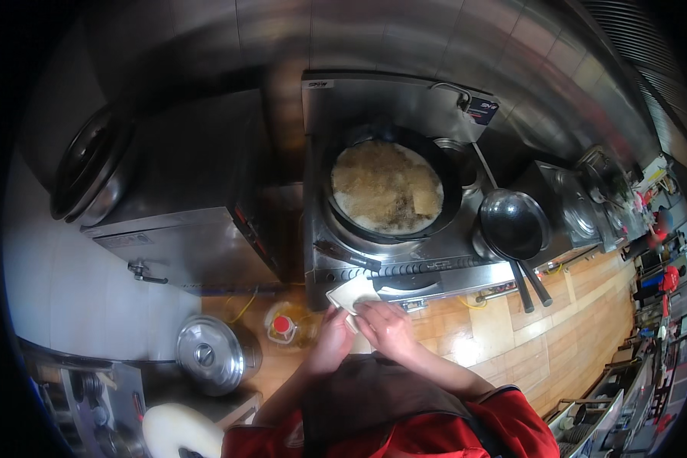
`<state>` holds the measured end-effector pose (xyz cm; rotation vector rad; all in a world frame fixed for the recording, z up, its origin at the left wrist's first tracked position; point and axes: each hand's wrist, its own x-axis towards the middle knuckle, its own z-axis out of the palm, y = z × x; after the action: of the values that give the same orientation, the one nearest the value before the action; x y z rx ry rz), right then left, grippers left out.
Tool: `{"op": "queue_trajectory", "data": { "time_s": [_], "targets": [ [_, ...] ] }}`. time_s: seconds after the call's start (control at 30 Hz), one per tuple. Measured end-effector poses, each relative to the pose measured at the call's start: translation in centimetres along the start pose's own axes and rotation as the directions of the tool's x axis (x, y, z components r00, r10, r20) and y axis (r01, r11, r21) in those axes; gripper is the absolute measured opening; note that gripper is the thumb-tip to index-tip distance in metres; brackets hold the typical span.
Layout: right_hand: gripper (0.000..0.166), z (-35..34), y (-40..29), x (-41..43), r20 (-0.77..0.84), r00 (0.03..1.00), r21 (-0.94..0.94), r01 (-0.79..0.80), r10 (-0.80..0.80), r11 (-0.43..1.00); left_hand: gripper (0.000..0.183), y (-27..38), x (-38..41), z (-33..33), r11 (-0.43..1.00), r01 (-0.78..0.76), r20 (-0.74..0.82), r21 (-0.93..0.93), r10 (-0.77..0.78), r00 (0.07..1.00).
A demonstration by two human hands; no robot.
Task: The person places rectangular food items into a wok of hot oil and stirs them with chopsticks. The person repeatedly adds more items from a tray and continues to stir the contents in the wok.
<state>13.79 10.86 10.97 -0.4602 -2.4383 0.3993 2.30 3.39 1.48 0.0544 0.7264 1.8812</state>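
Both of my hands are together in front of the stove's front edge. A small stack of pale, flat square pieces (355,291), perhaps tofu or dough sheets, is between them. My left hand (335,335) grips the stack from below and the left. My right hand (386,327) has its fingers on the right side of the pieces. Beyond them, a large black wok (451,197) sits on the burner, full of bubbling, foaming oil (378,177). One pale square piece (425,197) shows at the right of the foam.
Right of the wok, long-handled pans (512,226) rest at the stove's edge, near a metal pot (461,163). A steel cabinet (172,240) stands left. On the floor are an oil jug with a red cap (282,325) and a lidded steel pot (209,355). A person (658,229) stands far right.
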Motion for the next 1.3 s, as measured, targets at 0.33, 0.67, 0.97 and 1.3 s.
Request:
{"op": "queue_trajectory", "data": {
  "time_s": [0.33, 0.67, 0.97, 1.3],
  "targets": [
    [0.036, 0.9, -0.7, 2.3, 0.063, 0.987, -0.129, -0.140, 0.149, 0.982, 0.032, -1.4, 1.6, 1.5, 0.995, -0.053, -0.150, -0.079, 0.040, 0.988],
    [0.018, -1.1, 7.7, 4.7, 0.171, 0.849, 0.286, -0.528, 0.499, 0.800, 0.032, -0.9, 3.8, 3.1, 0.992, 0.017, -0.146, -0.127, -0.036, 0.989],
    [0.014, -7.2, 19.3, 11.7, 0.040, 0.949, -0.041, -0.312, 0.314, 0.949, 0.039, 1.2, 3.4, 0.4, 0.988, 0.049, -0.099, -0.147, -0.064, 0.993],
    [0.016, -3.0, 26.2, 11.5, 0.460, 0.855, -0.517, 0.037, 0.241, 0.855, 0.030, 4.5, -0.2, 3.5, 0.922, -0.296, -0.056, 0.249, 0.318, 0.946]
  ]
}}
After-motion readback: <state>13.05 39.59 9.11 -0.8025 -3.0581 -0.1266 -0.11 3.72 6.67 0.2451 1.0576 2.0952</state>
